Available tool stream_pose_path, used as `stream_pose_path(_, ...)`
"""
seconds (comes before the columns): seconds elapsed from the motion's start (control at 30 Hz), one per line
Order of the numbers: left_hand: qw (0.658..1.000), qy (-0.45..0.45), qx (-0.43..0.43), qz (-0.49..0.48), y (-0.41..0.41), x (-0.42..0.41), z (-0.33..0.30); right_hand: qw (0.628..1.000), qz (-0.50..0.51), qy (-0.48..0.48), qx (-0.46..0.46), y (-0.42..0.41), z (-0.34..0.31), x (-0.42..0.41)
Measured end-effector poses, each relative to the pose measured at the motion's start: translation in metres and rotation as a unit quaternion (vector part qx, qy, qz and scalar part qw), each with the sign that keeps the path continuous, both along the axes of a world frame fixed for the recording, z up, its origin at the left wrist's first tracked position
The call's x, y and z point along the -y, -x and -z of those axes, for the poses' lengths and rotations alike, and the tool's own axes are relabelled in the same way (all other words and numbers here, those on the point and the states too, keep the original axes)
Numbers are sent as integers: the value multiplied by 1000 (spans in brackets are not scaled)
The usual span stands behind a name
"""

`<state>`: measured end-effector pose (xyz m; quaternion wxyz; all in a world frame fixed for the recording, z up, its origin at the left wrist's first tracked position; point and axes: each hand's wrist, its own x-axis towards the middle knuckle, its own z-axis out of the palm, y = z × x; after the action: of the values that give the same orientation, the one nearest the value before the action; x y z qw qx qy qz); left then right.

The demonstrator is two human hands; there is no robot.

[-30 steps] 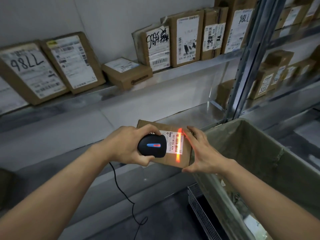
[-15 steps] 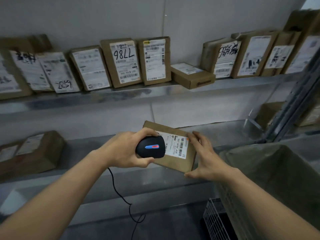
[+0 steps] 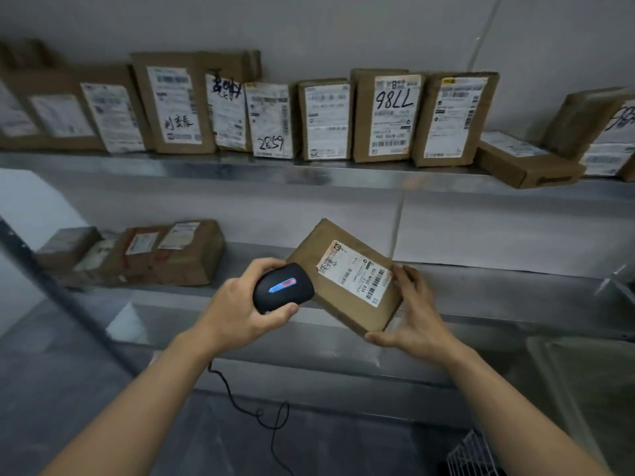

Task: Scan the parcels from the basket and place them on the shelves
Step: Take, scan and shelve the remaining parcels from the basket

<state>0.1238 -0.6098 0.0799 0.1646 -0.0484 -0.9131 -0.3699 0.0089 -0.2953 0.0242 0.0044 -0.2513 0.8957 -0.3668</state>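
Observation:
My right hand grips a flat brown parcel by its right edge and lower corner, held tilted in front of the lower shelf. A white label with barcodes faces me. My left hand is wrapped around a black scanner with a blue and red strip on top, just left of the parcel. No scan light shows on the label. The scanner's black cord hangs down below my wrist.
The upper shelf holds a row of upright labelled parcels, one marked 7786, plus a flat box at right. Several parcels lie on the lower shelf at left. A wire basket corner shows bottom right.
The orange scan light on the label has gone out. My view has swung left along the shelves, and the parcel has tilted more while both hands keep their grip.

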Motion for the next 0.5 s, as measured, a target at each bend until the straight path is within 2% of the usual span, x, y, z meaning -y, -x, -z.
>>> stream_pose_path(0.5, 975, -113, -16, -191, -67, 82, 29, 999, -8, 18, 40, -4, 25, 133)
